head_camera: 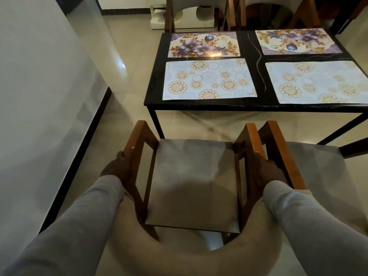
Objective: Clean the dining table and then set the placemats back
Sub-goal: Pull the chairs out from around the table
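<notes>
Both hands on a wooden chair (192, 182), not on the task's things. L hand (117, 168) wraps the chair's L armrest rail, fingers closed round the wood; R hand (267, 170) grips the R armrest rail same way, closed on it. Grey sleeves run back to 6 o'clock. Chair seat sits between the two hands, its open front facing 12 o'clock toward the desk (256, 105). Second chair (310, 156) just beside the held one at 3 o'clock, armrests nearly touching. Desk is black, lies at 12–1 o'clock from the hands, well apart, a strip of floor (123, 76) between chair front and desk edge. Four placemats on top: near-L pale mat w/ gold medallions (209, 79), near-R same pattern (318, 82), far-L purple floral (204, 44), far-R purple floral (298, 41). Long axes all run 9-to-3, parallel to desk's near edge. Key relation: near-L mat is straight ahead at 12 o'clock, roughly centred between the hands, so neither is clearly closer; near-R mat is off at 2 o'clock, R hand nearer. Judgement: chair stands between person and desk, needs shifting before any mat can be reached. No cloth visible. Wall (39, 76) close at 9 o'clock limits room that side.
</notes>
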